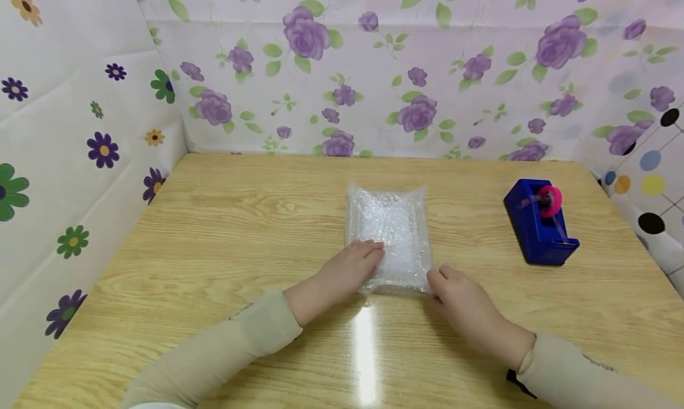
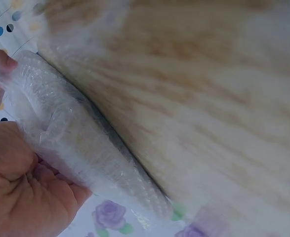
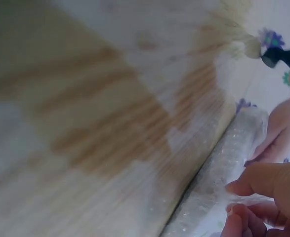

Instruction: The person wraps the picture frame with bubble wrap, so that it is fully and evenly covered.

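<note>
A flat rectangular package in clear bubble wrap (image 1: 395, 219) lies on the wooden table, with something whitish inside that I cannot make out. My left hand (image 1: 350, 266) rests on its near left part, fingers laid over the top. At the near right corner, my right hand (image 1: 462, 302) pinches the edge of the wrap between thumb and fingers. The left wrist view shows the bubble wrap (image 2: 80, 123) from the side, above the left palm (image 2: 31, 187). In the right wrist view, a thin flap of film runs between the right thumb (image 3: 258, 180) and fingers.
A blue tape dispenser (image 1: 540, 225) with a pink-cored roll stands at the right of the table (image 1: 240, 219). Flower-patterned sheets (image 1: 342, 94) hang behind and to the left, and a dotted sheet (image 1: 652, 183) is on the right.
</note>
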{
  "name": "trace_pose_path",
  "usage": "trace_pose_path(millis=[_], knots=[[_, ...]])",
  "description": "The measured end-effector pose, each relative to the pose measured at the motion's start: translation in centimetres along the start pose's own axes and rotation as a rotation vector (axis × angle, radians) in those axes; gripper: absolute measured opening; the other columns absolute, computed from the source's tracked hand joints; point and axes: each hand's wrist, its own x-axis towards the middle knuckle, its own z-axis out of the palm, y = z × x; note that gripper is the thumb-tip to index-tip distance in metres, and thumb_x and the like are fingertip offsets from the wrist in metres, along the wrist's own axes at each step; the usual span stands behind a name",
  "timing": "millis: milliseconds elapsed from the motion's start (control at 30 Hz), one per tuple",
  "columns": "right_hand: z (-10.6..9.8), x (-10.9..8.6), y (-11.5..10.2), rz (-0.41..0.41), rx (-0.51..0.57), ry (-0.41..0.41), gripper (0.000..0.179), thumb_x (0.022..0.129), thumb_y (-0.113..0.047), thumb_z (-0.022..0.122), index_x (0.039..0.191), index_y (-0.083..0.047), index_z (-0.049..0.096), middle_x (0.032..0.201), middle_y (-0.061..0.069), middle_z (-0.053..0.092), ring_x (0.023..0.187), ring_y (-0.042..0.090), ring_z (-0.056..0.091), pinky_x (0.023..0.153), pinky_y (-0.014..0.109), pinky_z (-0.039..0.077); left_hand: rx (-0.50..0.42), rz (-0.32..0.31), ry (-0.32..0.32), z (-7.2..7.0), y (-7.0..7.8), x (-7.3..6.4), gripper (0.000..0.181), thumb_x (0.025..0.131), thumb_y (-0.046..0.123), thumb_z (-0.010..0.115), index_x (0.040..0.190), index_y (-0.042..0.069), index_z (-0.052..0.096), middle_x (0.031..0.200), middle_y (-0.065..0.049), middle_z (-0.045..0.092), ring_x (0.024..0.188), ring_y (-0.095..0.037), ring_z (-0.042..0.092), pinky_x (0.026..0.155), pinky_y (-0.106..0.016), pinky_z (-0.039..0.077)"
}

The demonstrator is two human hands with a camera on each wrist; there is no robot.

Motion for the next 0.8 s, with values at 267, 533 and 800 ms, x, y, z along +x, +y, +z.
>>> trace_pose_path(millis=[267, 533, 800], knots=[[-0.2, -1.0, -0.6, -0.050, -0.047, 0.029, 0.027, 0.065, 0.005, 0.080, 0.081, -0.001, 0.059, 0.064, -0.001, 0.048, 0.053, 0.008, 0.043, 0.043, 0.020, 0.039, -0.014, -0.019, 0.028, 0.4, 0.0, -0.1, 0.031, 0.097, 0.013, 0.050, 0.124, -0.002, 0.054, 0.133, -0.017, 0.055, 0.124, -0.033, 0.051, 0.109, -0.044, 0.038], [-0.1, -2.4, -0.4, -0.182, -0.037, 0.028, 0.026, 0.089, -0.010, 0.061, 0.111, 0.002, 0.068, 0.093, 0.013, 0.062, 0.077, 0.023, 0.061, 0.063, 0.034, 0.055, 0.067, -0.046, 0.033, 0.4, 0.2, -0.3, 0.033, 0.096, 0.008, 0.050, 0.130, 0.007, 0.053, 0.132, -0.014, 0.056, 0.122, -0.030, 0.054, 0.106, -0.042, 0.042], [-0.1, -1.7, -0.1, -0.194, -0.098, -0.042, 0.044, 0.066, -0.010, 0.080, 0.107, 0.003, 0.070, 0.107, 0.022, 0.058, 0.090, 0.032, 0.059, 0.067, 0.041, 0.055, 0.147, -0.041, -0.042, 0.2, -0.1, 0.2, 0.049, 0.091, 0.002, 0.055, 0.136, 0.021, 0.051, 0.139, -0.011, 0.051, 0.127, -0.028, 0.049, 0.110, -0.039, 0.038]])
